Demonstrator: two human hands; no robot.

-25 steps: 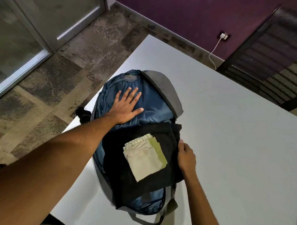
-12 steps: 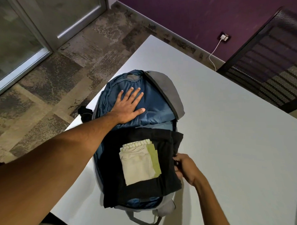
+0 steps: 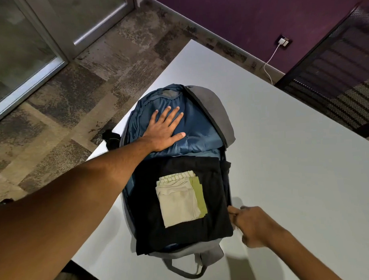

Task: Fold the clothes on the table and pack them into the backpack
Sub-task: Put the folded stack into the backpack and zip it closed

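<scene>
Packing step, nearly done. Backpack (image 3: 207,109) open flat on the desk (image 3: 285,167), folded clothes (image 3: 181,202) inside. Left hand (image 3: 165,129) spread flat on the blue lining; right hand (image 3: 250,225) apparently pinching the bag's near-right edge. Next, probably: tucking the black cloth in, then zipping shut.

left hand (image 3: 165,131) flat, fingers spread, right hand (image 3: 252,226) curled, blurred
</scene>
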